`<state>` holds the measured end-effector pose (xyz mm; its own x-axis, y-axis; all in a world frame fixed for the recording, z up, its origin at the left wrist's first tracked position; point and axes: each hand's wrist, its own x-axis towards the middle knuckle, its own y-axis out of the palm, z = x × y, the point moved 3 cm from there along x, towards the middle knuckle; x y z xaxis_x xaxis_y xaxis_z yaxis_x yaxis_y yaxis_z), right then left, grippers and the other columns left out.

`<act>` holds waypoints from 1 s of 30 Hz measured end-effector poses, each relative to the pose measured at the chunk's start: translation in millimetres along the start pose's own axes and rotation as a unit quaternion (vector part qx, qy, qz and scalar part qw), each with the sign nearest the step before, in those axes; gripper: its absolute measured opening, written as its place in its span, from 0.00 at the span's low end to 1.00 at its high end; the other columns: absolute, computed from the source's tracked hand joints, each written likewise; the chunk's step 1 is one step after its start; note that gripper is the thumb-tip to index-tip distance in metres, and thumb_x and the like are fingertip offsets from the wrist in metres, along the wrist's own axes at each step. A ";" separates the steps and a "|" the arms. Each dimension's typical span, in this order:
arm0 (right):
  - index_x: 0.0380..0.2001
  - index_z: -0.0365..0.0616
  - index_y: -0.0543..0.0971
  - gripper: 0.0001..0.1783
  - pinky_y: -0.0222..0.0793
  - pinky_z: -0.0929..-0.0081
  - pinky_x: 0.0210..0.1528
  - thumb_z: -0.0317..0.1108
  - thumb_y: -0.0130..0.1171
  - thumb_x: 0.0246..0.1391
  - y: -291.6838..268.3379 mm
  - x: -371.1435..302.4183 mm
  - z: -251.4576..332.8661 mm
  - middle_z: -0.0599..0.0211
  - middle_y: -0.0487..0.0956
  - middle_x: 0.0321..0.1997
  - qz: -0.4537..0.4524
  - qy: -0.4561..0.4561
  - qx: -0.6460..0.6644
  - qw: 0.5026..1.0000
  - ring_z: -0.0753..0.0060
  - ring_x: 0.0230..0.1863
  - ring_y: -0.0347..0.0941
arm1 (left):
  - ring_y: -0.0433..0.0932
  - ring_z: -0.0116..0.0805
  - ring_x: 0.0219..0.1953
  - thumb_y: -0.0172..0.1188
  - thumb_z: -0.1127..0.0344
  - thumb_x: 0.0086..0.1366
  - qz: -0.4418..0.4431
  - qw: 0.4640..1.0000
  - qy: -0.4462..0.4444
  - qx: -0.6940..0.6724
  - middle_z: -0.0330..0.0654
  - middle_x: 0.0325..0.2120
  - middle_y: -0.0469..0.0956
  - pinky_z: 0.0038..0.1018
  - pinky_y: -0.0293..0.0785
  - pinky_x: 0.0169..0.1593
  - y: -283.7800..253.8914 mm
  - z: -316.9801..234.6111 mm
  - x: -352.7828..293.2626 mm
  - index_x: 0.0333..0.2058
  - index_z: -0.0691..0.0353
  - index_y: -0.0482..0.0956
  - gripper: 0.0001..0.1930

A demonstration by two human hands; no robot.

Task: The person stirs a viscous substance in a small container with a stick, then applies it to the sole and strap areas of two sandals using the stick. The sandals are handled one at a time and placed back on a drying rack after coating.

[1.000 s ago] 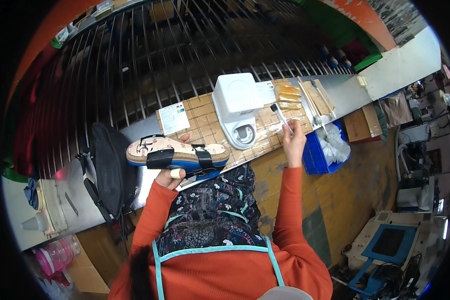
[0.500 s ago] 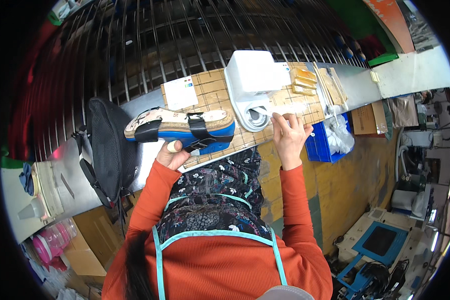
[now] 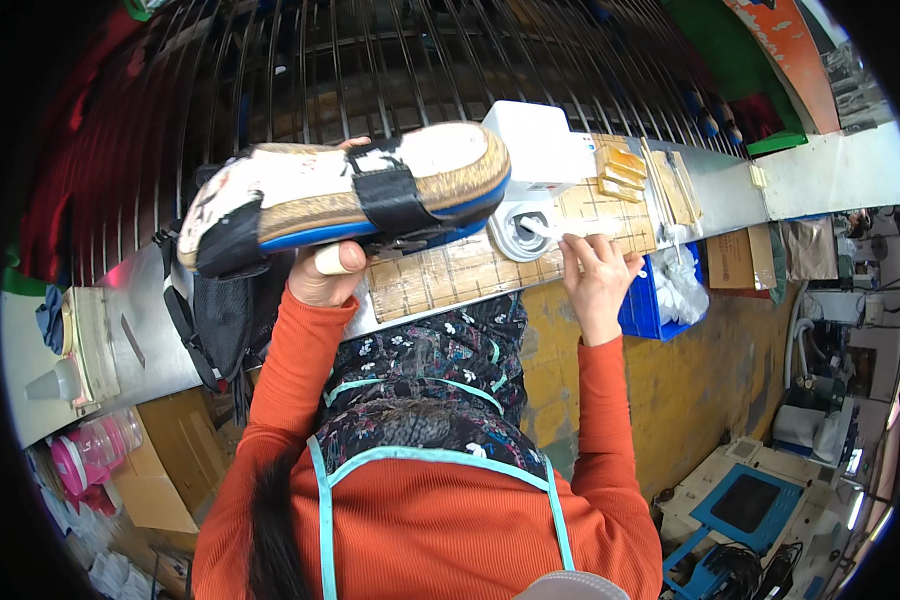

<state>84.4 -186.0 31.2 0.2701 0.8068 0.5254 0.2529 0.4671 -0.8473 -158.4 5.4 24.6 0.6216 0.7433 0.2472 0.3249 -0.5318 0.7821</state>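
Observation:
My left hand (image 3: 322,280) grips a strappy sandal (image 3: 360,190) from below, its thumb against the near edge; a pale band wraps that thumb. The sandal has black straps, a cork-coloured edge and a blue part underneath, with its dark-smudged white face up. Some of my left fingers are hidden behind it. My right hand (image 3: 598,282) pinches the end of a thin white stick (image 3: 548,231), whose other end lies in the round opening of a white dispenser (image 3: 522,238). What sits on the stick's far end I cannot make out.
The dispenser stands on a tan checked board (image 3: 430,283) on a metal bench. Yellowish blocks (image 3: 621,172) and thin rods lie to its right. A black bag (image 3: 220,320) is at left, a blue bin (image 3: 660,310) with white plastic below right, and a metal rack (image 3: 370,70) beyond.
My left hand has raised the sandal and tilted it, so its white face shows more. My right hand has shifted slightly right and down, beside the dispenser's opening.

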 end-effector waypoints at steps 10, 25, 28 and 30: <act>0.31 0.58 0.82 0.06 0.52 0.66 0.42 0.35 0.66 0.47 -14.7 -2.8 -1.3 0.80 0.74 0.27 -0.026 0.012 0.030 0.999 0.75 0.31 0.68 | 0.66 0.40 0.61 0.79 0.70 0.37 -0.051 0.996 0.077 -0.007 0.37 0.58 0.68 0.43 0.60 0.65 -4.2 -26.2 -19.7 0.61 0.50 0.65 0.49; 0.34 0.62 0.82 0.10 0.50 0.67 0.44 0.35 0.67 0.45 -8.4 -9.5 -1.4 0.83 0.75 0.31 -0.076 0.017 -0.010 0.997 0.77 0.34 0.68 | 0.66 0.43 0.62 0.79 0.62 0.40 -0.039 0.992 0.090 0.082 0.42 0.59 0.68 0.45 0.60 0.65 8.4 -34.1 -15.7 0.62 0.55 0.63 0.49; 0.33 0.62 0.82 0.09 0.51 0.69 0.44 0.35 0.67 0.45 3.1 -7.0 1.5 0.83 0.76 0.30 -0.073 0.011 -0.009 0.997 0.77 0.33 0.69 | 0.68 0.41 0.60 0.77 0.69 0.42 0.008 0.996 0.088 0.015 0.39 0.57 0.70 0.43 0.61 0.64 2.5 -26.0 -18.4 0.60 0.52 0.67 0.44; 0.32 0.62 0.83 0.09 0.51 0.69 0.44 0.35 0.68 0.45 10.5 -4.7 3.2 0.83 0.76 0.29 -0.073 0.003 -0.009 0.997 0.77 0.34 0.69 | 0.68 0.40 0.59 0.76 0.70 0.44 -0.017 0.997 0.071 0.006 0.37 0.56 0.72 0.42 0.61 0.64 -4.1 -21.9 -21.5 0.58 0.50 0.69 0.39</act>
<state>82.8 -183.8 19.6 0.2352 0.7284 0.6435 0.3074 0.5724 -0.7602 -188.7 0.4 28.6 0.5023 0.8110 0.2998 0.3527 -0.5087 0.7854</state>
